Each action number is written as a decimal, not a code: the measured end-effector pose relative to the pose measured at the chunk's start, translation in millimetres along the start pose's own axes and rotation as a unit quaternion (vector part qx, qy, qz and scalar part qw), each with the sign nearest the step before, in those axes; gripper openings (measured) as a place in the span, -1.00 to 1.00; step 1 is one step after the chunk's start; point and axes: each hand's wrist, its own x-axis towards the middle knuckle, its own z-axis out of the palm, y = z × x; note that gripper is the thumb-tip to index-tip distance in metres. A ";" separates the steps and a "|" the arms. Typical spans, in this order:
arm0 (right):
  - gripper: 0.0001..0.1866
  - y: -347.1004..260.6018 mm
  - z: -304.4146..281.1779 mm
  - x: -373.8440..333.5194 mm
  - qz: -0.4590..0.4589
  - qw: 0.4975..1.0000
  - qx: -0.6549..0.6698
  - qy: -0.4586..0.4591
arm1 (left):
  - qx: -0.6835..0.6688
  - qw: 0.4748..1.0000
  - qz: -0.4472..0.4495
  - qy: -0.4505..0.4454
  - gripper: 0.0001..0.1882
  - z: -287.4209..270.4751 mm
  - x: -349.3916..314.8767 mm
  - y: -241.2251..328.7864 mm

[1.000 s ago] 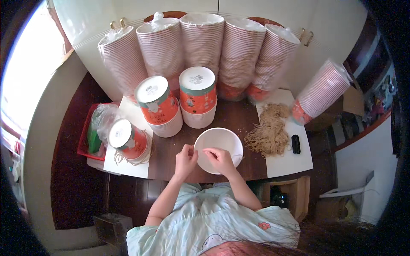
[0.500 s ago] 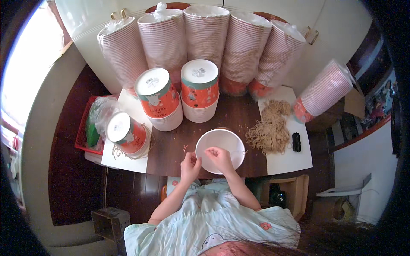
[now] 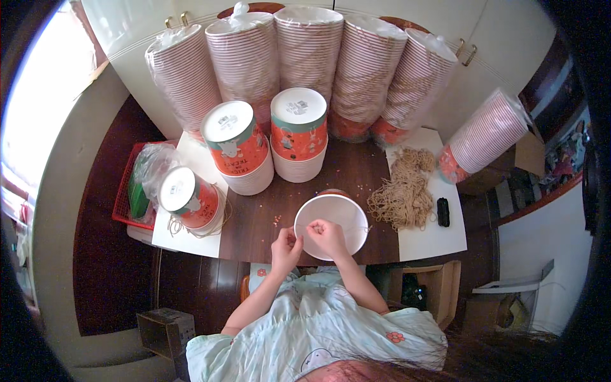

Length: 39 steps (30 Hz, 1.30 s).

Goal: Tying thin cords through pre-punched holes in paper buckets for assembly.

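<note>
Both of our hands now sit at the near rim of the white bowl (image 3: 331, 226), closer to our body than they were a second ago, when they reached further over its middle. Our left hand (image 3: 286, 246) has its fingers curled shut at the bowl's left edge, and our right hand (image 3: 327, 236) is bunched over the near part of the rim, fingertips pinched together. We think a rubber band is stretched between them, since a thin line seems to run across the bowl's opening, but it is too fine to be sure. The bowl itself has hardly shifted; it stands on the dark table (image 3: 264, 219) just in front of us, with the heap of rubber bands (image 3: 404, 194) lying just beside it on the right, partly on a white sheet (image 3: 439, 235). That pull toward us reads as the band being drawn over the rim, so the work on this bowl looks under way, not finished. Beyond the bowl stand two stacks of lidded orange tubs (image 3: 267, 143), a third stack (image 3: 191, 200) off to the left, and wrapped towers of striped cups (image 3: 305, 60) along the wall.
</note>
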 end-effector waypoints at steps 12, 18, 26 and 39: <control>-0.85 -9.6 -5.3 -2.2 0.000 0.999 -0.037 -0.005 | 0.006 1.000 -0.003 -0.026 -0.85 0.2 -3.5 6.0; -0.84 -3.7 -4.6 -1.7 -0.005 1.000 -0.019 -0.016 | -0.016 0.999 0.035 -0.036 -0.87 3.2 -7.0 15.9; -0.82 -11.7 -19.8 7.0 0.009 0.987 0.026 -0.158 | -0.228 0.965 -0.126 -0.043 -0.88 1.2 -13.5 14.5; -0.82 -8.3 -21.7 28.2 -0.087 0.970 -0.069 -0.217 | 0.017 1.000 -0.013 -0.001 -0.89 -7.5 -0.6 10.7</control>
